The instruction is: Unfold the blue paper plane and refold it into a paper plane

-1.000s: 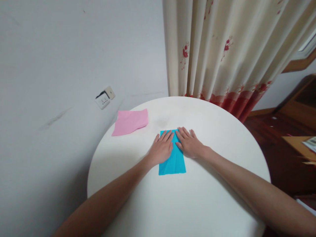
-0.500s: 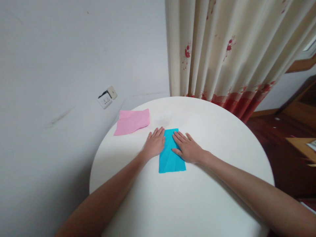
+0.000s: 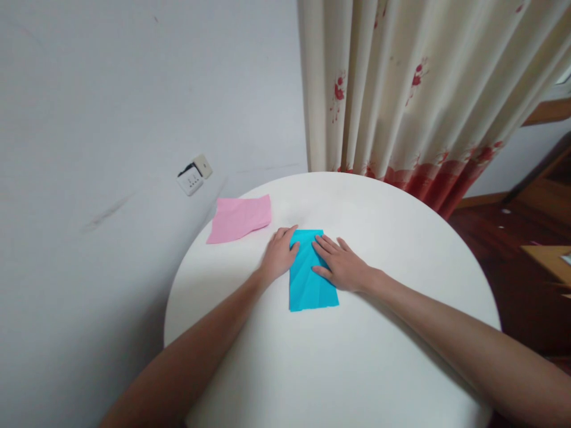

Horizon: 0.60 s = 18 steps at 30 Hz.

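Since a second ago the left hand (image 3: 279,257) has slid off the top of the blue paper (image 3: 310,274) to its left edge, and the right hand (image 3: 341,266) has eased back toward the sheet's right side, baring more of the blue middle; the sheet itself lies where it lay. Largest in view is the pale grey wall (image 3: 134,107), which fills the left half and carries a white socket plate (image 3: 194,175) low down. Beside it hangs a cream curtain (image 3: 414,89) with small red flowers and a red band along its hem, reaching down behind the far rim of the table. Next comes the round white table (image 3: 339,368), with both bare forearms stretched across it from the near edge. At the right a strip of dark wooden floor (image 3: 504,261) shows. Near the table's far left rim lies a pink paper (image 3: 239,217), creased and flat, well apart from the hands. Folded into a tall rectangle, the blue paper lies flat near the middle of the table, between the two hands. At its upper left edge rests the left hand, fingers together and slightly curled, clasping nothing. On its right half the right hand lies palm down, fingers spread flat and pressing, not closed round anything.
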{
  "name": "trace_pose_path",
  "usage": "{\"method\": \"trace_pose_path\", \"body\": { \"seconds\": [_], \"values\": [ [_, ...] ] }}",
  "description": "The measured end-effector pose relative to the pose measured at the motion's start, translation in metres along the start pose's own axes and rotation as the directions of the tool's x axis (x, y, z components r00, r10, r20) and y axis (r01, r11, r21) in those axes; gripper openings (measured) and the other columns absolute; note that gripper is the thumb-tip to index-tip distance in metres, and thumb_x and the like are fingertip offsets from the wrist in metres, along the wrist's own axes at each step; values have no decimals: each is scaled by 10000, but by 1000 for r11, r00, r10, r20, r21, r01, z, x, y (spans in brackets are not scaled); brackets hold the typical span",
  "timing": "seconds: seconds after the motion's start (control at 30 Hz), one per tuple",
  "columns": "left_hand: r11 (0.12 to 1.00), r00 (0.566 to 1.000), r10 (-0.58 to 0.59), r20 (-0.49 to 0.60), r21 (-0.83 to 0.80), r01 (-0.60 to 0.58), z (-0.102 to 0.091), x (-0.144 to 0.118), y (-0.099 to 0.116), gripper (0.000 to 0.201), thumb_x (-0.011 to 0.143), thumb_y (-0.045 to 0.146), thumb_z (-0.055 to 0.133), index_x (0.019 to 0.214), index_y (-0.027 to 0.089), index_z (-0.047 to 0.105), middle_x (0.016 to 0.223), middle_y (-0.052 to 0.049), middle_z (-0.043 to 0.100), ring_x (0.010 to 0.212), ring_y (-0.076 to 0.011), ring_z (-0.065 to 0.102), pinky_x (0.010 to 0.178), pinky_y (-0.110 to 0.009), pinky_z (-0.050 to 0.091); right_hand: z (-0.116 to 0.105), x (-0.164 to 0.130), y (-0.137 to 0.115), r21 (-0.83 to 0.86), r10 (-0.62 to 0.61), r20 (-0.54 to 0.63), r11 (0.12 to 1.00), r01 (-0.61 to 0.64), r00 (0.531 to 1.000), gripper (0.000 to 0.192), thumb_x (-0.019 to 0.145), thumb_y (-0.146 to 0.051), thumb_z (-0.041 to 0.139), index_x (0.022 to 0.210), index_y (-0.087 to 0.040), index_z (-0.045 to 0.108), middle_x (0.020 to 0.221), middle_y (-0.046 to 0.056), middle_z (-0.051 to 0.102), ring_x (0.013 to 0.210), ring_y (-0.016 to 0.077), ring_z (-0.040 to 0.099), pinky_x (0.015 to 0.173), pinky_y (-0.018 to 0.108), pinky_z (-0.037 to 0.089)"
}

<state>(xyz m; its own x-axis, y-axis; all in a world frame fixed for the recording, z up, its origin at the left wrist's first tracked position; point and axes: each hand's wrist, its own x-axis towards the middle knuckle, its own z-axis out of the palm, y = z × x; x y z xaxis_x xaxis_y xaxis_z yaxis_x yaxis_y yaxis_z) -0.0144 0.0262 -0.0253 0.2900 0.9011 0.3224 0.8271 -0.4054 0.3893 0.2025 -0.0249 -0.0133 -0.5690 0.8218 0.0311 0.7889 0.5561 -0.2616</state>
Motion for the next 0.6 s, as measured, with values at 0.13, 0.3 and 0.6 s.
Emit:
{"method": "trace_pose_path", "body": {
  "seconds": [0.13,0.3,0.6],
  "values": [
    [998,998,14,-61,-54,-17,-3,1,2,510,884,204,559,1389,159,501,1232,-130,581,1188,-266,549,1077,-426,414,0,1,0,0,-7,7,1000,7,1000,764,990,-614,225,1569,-115,211,1626,158,167,1506,317,135,1192,576,127],
    [998,992,6,-124,-65,-14,-7,2,7,514,825,162,609,1334,201,545,1085,-81,619,1046,-253,595,998,-420,465,-8,2,-4,6,-19,-108,1000,19,994,568,995,-466,393,1451,-136,467,1557,164,373,1439,309,332,1170,494,253],
    [985,985,-25,-168,-173,-5,-8,2,15,532,786,92,579,1311,176,551,983,-52,641,844,-188,596,874,-359,511,-20,4,-6,144,51,-224,989,-19,973,320,990,-271,398,958,-188,705,963,81,714,916,208,637,835,301,458]
  ]
}}
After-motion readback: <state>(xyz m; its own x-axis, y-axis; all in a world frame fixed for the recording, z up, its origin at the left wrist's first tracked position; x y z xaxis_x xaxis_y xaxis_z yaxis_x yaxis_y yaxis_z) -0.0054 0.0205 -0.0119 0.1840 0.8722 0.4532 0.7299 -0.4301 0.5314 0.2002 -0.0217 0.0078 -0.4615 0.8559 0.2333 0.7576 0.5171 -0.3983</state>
